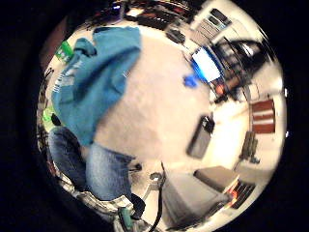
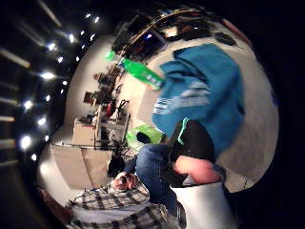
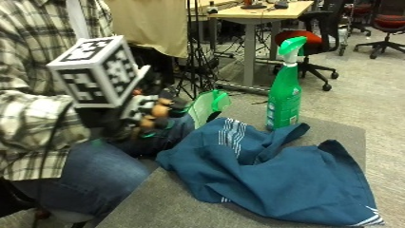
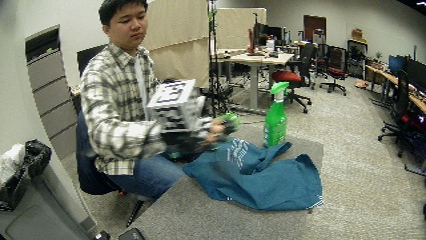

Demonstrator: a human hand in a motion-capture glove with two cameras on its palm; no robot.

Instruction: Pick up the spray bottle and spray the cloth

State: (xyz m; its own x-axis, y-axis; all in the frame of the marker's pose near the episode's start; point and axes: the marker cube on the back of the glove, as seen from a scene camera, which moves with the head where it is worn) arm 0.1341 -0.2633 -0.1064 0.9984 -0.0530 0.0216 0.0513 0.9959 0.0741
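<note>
The spray bottle (image 3: pixel 284 90) is what we are after, and our gloved right hand (image 3: pixel 149 116) hangs well short of it, raised near our own body above the table's near edge, with nothing in its grasp; the fingers look loosely curled and relaxed, though the glove's rig hides much of them. Between hand and bottle lies the blue cloth (image 3: pixel 278 171), rumpled across the grey table (image 3: pixel 171 206), one folded edge reaching up to just beside the bottle's base. The bottle itself stands upright at the far edge of the table, green with a paler green trigger head, its nozzle turned away from us. As we judge it, the step in hand is the reach, and to do it well we should carry the hand over the cloth rather than through it, so as not to drag the folds against the bottle and tip it. We would come at the neck just under the trigger head, wrap the fingers there with the forefinger free for the trigger, then lift straight up before turning the nozzle down towards the cloth.
</note>
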